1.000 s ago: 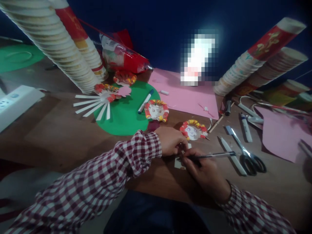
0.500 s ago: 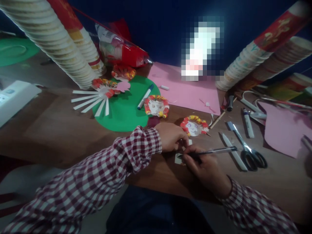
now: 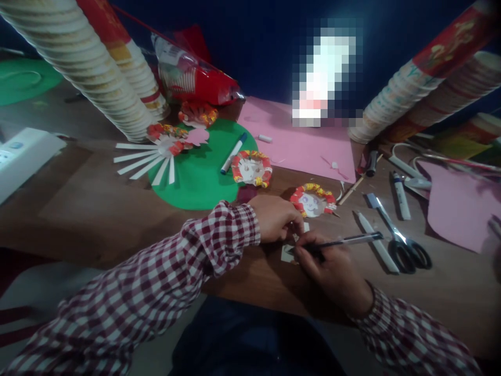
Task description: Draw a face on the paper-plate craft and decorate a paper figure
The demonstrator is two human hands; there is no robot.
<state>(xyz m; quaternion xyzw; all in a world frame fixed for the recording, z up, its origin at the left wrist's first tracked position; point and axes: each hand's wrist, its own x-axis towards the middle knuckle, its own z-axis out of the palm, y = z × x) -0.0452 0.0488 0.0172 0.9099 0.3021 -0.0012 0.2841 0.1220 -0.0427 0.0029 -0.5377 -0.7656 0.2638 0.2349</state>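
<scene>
My right hand is closed around a pen with a clear barrel and dark cap end. Its tip points down at a small pale piece of paper on the table. Just left of it, my left hand has its fingers curled down, pinching or pressing the paper's upper part; the fingertips are partly hidden. Beyond the hands lies a cup-like piece with a drawn face and a red and yellow curled rim. A similar face piece rests farther left, at the edge of a green disc.
Scissors, a white stick-like tool and a marker lie to the right. Pink sheets are at the back. Tall stacks of paper cups lean on both sides. A power strip sits at the left.
The view has shifted very slightly. Both hands stay almost in place, with the pen still at the small paper.
</scene>
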